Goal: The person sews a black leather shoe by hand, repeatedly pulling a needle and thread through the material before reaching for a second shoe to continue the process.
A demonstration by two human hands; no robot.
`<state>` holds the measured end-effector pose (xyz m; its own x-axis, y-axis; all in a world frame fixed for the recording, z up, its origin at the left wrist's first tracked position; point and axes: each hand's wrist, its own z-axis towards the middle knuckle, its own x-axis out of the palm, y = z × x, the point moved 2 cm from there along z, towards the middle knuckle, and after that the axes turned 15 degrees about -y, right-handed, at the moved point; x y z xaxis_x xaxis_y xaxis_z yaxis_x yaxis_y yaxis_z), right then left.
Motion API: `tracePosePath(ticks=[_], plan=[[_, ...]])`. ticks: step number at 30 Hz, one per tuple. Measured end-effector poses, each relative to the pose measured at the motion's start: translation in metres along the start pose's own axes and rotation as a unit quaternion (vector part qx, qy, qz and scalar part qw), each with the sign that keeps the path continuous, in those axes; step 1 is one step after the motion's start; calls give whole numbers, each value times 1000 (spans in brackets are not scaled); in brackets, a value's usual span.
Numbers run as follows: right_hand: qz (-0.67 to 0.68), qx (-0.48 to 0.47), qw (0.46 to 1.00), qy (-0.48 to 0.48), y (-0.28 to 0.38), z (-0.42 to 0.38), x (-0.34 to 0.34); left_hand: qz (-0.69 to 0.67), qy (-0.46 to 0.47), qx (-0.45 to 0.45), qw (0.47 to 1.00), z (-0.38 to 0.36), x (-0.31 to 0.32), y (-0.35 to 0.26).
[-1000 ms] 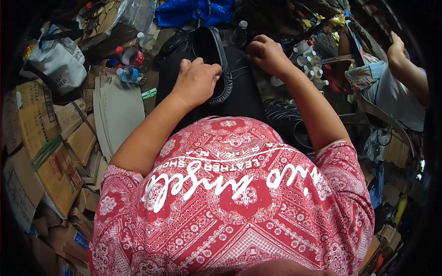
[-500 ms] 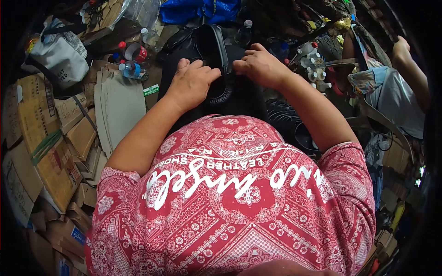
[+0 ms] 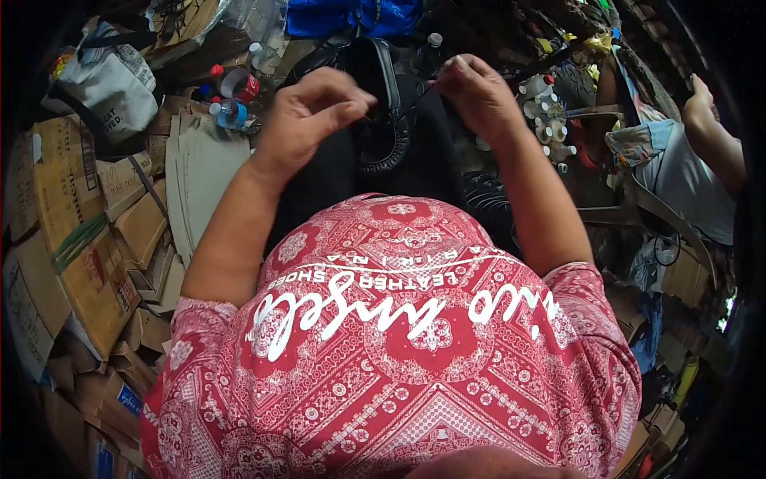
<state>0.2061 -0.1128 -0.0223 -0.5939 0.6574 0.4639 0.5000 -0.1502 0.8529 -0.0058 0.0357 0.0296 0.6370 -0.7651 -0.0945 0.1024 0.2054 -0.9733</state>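
A black leather piece (image 3: pixel 388 92), like a shoe upper with a gathered, pleated curved edge, rests over my dark-clad lap. To its left is my left hand (image 3: pixel 307 116), raised with thumb and fingers closed together close to the leather. Whatever sits in that pinch is too small to name. My right hand (image 3: pixel 483 96) is held off to the right, thumb and forefinger pinched near a small dark thing at the fingertips. It stands apart from the leather piece. Any thread between the hands cannot be made out.
Stacked cardboard (image 3: pixel 88 239) and grey sheets (image 3: pixel 203 176) lie at left, beside a white bag (image 3: pixel 112 88) and plastic bottles (image 3: pixel 231 113). A blue bag (image 3: pixel 351 17) is ahead. Several small bottles (image 3: pixel 550 120) stand at right, near another person's arm (image 3: pixel 702 112).
Both hands have come away from the leather piece. My left hand has shifted left and turned, and my right hand has risen outward to the right. The piece's pleated edge shows more.
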Motion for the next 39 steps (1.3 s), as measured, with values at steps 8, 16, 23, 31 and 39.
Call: tracePosePath(ticks=[8,16,23,31,39], plan=[[-69,10,996,-53,3,-7,-24,-214,-4,-205,955,-23,-37,74],[-259,-119,918,-277,67,-27,-167,-114,-289,-174,935,-63,-184,103],[-439,-130,889,17,8,-20,-28,144,5,-46,989,12,-17,63],[-506,-191,832,122,-12,0,-1,138,57,-52,988,45,28,87],[-474,-180,848,154,-19,-4,-1,76,153,-89,981,48,34,94]])
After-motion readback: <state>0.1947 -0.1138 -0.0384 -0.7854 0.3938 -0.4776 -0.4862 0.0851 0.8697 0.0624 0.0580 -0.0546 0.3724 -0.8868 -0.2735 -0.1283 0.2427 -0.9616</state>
